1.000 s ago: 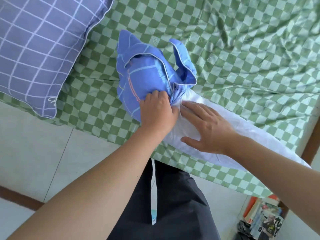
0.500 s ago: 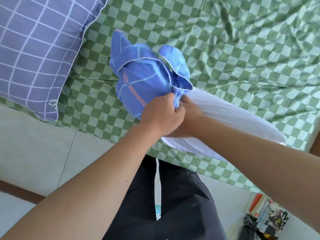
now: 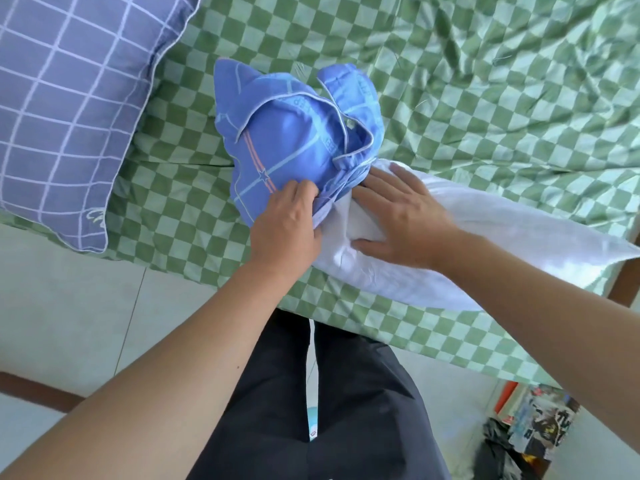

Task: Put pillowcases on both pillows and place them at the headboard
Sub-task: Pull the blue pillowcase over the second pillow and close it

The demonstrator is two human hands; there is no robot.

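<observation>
The blue pillowcase [image 3: 294, 147] with pale lines and an orange stripe was bunched over one end of the white pillow [image 3: 485, 237], its gathered opening just at the fingertips. The white pillow lay under the fingers and stretched away behind them. A purple grid pillow [image 3: 69, 109] rested well apart from the fingers.

head cam: my only view, worn on the person's head | facing: steeply down and forward over the edge of the green-and-white checked bedsheet [image 3: 485, 98] | range: close, forearms enter from the lower corners, dark trousers [image 3: 346, 410] lower centre | pale tiled floor [image 3: 69, 306] at left | shared coverage: no second view
</observation>
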